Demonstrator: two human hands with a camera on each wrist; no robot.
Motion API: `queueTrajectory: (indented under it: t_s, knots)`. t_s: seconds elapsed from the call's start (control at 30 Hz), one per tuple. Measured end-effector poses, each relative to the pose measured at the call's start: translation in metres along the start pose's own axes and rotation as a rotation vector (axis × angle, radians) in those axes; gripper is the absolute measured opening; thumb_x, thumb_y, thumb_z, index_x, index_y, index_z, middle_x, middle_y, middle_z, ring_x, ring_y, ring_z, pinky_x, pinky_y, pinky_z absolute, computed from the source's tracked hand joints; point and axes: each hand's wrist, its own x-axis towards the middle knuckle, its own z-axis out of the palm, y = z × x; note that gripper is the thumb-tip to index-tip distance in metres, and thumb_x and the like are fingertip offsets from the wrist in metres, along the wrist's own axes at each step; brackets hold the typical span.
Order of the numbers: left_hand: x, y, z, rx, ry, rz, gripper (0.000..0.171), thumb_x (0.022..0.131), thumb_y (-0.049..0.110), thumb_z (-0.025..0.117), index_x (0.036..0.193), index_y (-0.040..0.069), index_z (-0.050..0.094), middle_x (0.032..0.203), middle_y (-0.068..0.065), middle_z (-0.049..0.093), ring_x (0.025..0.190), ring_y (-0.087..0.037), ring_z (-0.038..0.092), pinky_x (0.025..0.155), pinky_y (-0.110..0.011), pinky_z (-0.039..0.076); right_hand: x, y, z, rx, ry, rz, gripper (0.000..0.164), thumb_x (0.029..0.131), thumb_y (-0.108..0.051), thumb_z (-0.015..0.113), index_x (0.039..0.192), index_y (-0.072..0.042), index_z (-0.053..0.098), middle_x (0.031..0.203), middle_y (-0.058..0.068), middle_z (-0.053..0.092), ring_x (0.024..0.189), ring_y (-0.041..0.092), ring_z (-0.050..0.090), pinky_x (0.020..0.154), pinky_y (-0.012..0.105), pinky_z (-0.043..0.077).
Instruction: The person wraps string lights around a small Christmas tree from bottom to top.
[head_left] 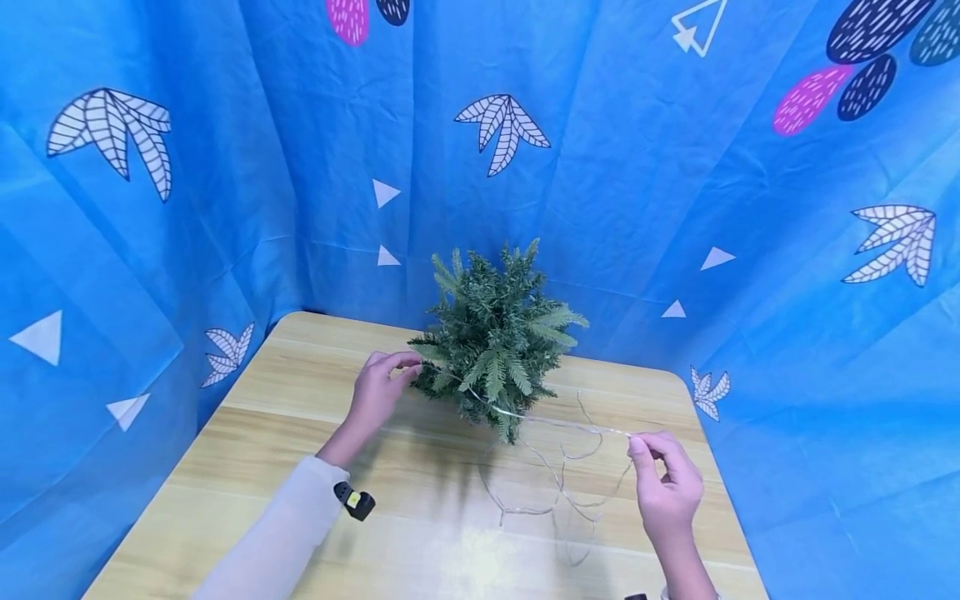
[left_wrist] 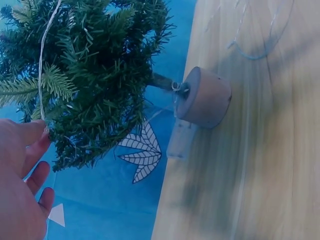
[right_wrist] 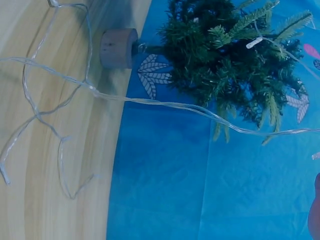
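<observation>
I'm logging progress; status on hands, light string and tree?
Left hand, right hand both pinching light string. String spans front of artificial fir. Slack loops on wooden tabletop, possible snag.

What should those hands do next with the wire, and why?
Perhaps the right hand should lead the wire round the right side of the tree: it pinches one stretch, the left hand pinches another, and between them the wire crosses the front.
</observation>
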Motion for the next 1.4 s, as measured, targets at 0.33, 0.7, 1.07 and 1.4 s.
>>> queueTrajectory:
  t_s: [0.33, 0.7, 1.07, 1.4]
  knots:
    - [-0.011, 0.003, -0.004, -0.069, 0.056, -0.011, 0.024, 0.094, 0.025, 0.073, 0.118, 0.024, 0.074, 0.109, -0.001, 0.064, 0.105, -0.026, 0.056, 0.084, -0.038, 0.045, 0.0, 0.001, -0.002, -0.005, 0.022, 0.008, 0.023, 0.092, 0.003, 0.069, 0.078, 0.021, 0.062, 0.07, 0.005, 0.063, 0.071, 0.003, 0.058, 0.064, 0.01, 0.044]
    - [-0.032, 0.038, -0.013, -0.104, 0.056, 0.067, 0.025, 0.092, 0.029, 0.075, 0.114, 0.016, 0.075, 0.107, 0.001, 0.067, 0.099, -0.014, 0.053, 0.079, -0.029, 0.048, 0.006, 0.0, -0.003, 0.017, 0.061, -0.013, 0.018, 0.09, 0.011, 0.066, 0.078, 0.023, 0.061, 0.072, 0.007, 0.065, 0.071, 0.004, 0.059, 0.067, 0.011, 0.047]
    - [-0.039, 0.098, -0.002, -0.164, 0.036, 0.303, 0.021, 0.089, 0.021, 0.078, 0.108, 0.013, 0.076, 0.102, 0.007, 0.074, 0.096, -0.014, 0.057, 0.08, -0.025, 0.049, 0.008, -0.005, 0.0, 0.042, 0.076, -0.004, 0.017, 0.089, 0.012, 0.066, 0.078, 0.023, 0.06, 0.072, 0.006, 0.065, 0.071, 0.005, 0.059, 0.067, 0.011, 0.047]
    - [-0.033, 0.135, 0.022, -0.046, 0.089, 0.636, 0.024, 0.08, 0.014, 0.082, 0.104, 0.011, 0.076, 0.101, 0.001, 0.077, 0.092, -0.014, 0.059, 0.083, -0.034, 0.04, 0.013, -0.015, 0.01, 0.077, 0.093, -0.011, 0.024, 0.09, 0.009, 0.067, 0.076, 0.025, 0.058, 0.07, 0.008, 0.064, 0.07, 0.005, 0.059, 0.066, 0.011, 0.047]
